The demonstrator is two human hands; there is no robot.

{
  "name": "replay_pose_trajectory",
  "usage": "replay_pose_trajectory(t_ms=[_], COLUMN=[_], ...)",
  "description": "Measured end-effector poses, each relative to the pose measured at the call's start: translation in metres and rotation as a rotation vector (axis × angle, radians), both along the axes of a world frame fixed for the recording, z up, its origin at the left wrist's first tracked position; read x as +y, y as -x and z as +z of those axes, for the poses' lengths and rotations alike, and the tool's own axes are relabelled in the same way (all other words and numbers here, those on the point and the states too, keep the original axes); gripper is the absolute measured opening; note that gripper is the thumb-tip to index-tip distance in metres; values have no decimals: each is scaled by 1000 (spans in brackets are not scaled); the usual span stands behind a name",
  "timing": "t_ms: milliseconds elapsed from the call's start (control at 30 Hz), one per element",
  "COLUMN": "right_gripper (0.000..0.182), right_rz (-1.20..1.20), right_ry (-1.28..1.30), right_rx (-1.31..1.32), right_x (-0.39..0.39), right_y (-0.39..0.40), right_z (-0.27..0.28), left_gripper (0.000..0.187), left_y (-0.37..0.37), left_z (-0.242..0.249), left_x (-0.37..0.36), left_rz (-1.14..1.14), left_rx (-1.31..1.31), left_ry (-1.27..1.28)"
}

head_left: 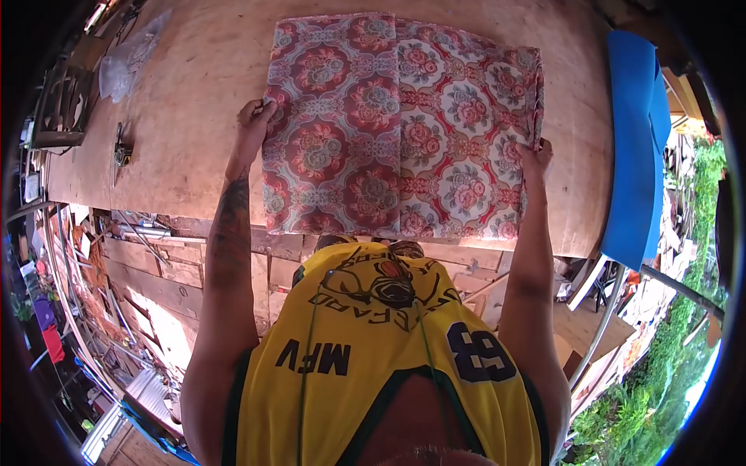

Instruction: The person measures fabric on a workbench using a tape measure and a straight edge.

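A floral-patterned fabric [334, 132] lies on the wooden table, its near edge by the table's front edge. Its left part looks duller, its right part brighter with red and white medallions, and a straight line divides the two. My left hand [258, 116] is closed on the fabric's left edge, thumb and fingers pinching it. At the right edge, my right hand [536, 157] is closed on the cloth, with part of its fingers hidden. Frayed threads show along the upper right edge.
The plywood table [194, 85] spreads under the fabric. A blue sheet [633, 147] hangs over its right end. To the left lie a clear plastic bag [130, 58] and a small metal tool [121, 151]. Wood scraps lie below, with green plants [660, 388] at the lower right.
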State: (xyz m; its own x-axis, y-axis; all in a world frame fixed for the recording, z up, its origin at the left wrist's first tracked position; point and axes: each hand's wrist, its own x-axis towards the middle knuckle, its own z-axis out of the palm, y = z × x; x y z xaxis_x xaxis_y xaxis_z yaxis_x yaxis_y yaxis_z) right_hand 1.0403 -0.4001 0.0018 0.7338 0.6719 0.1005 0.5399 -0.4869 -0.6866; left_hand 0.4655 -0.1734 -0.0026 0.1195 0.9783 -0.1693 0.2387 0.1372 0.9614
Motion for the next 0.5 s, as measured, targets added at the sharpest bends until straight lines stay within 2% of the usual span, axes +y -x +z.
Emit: replay_pose_trajectory(t_ms=[33,100,167,233,267,333,400,433,467,500], right_gripper=[50,56,61,67,67,64,62,60,57,54], right_rz=[-2,-3,-4,-124,-120,-135,-107,-76,67,235], right_ry=[-4,-241,-305,-154,-155,296,256,223,127,4], right_rx=[0,75,16,-230,-235,-586,-654,-714,-765,-797], right_x=[-1,-1,-5,-17,-25,-30,-17,-16,-22,-24], right_y=[-10,-43,-47,-64,-66,-59,13,46,63,89], right_z=[-13,-57,-37,-22,-16,6,56,69,61,49], left_gripper=[28,29,30,38,38,46,55,58,61,62], left_y=[-1,-11,-30,-52,-65,-92,-97,-93,-83,-77], left_z=[-3,2,0,-8,-7,22,28,16,6,13], left_x=[3,3,8,11,3,-24,-60,-78,-96,-115], left_rz=[44,33,29,-12,-7,41,-269,-399,-513,-493], left_rx=[-90,-139,-190,23,17,799,797,779,779,819], left_ry=[-47,-125,-205,-211,-211,-560,-1062,-994,-915,-876])
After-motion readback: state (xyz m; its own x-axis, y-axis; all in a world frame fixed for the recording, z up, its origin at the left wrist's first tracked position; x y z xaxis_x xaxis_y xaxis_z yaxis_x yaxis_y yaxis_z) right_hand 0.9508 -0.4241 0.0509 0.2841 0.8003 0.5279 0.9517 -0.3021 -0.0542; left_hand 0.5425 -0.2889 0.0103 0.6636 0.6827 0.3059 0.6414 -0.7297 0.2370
